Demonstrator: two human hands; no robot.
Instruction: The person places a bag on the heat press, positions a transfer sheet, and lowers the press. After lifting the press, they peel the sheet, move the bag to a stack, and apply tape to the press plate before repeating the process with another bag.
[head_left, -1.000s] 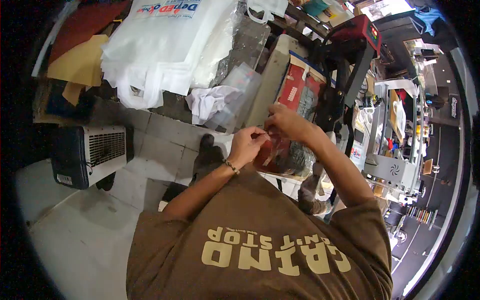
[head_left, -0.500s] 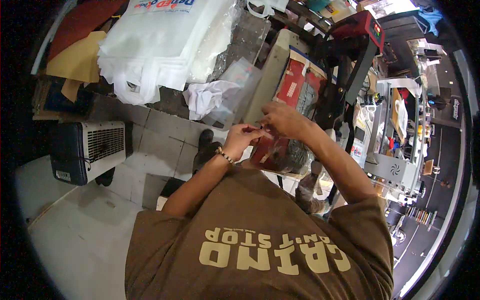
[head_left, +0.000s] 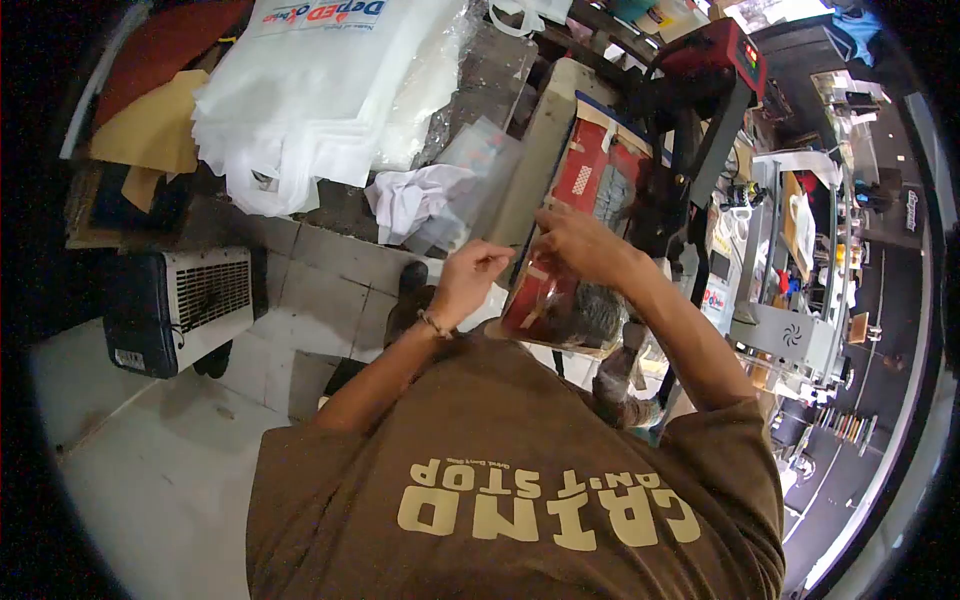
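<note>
My left hand [head_left: 470, 283] is at the near left edge of a worn red pad [head_left: 540, 290], thumb and fingers pinched together. Whatever they hold, if anything, is too small to make out. Over the pad is my right hand [head_left: 588, 243], its fingers curled and bunched toward the pad's left side; what lies in them is hidden. Tape and a grey worn patch [head_left: 590, 318] cover parts of the pad. It sits on a press with a black frame and a red control box [head_left: 712, 62]. A long pale panel [head_left: 548, 140] runs along its left.
White printed bags [head_left: 300, 95] lie stacked on the dark table at upper left. A crumpled white cloth [head_left: 410, 200] and clear plastic sheets [head_left: 478, 165] rest at its edge. A black-and-white vented unit [head_left: 185, 305] stands on the floor. A grey machine [head_left: 790, 340] is at right.
My hands have come apart: the left has moved slightly left and up, away from the right. The right stays over the pad, its fingers a little shifted.
</note>
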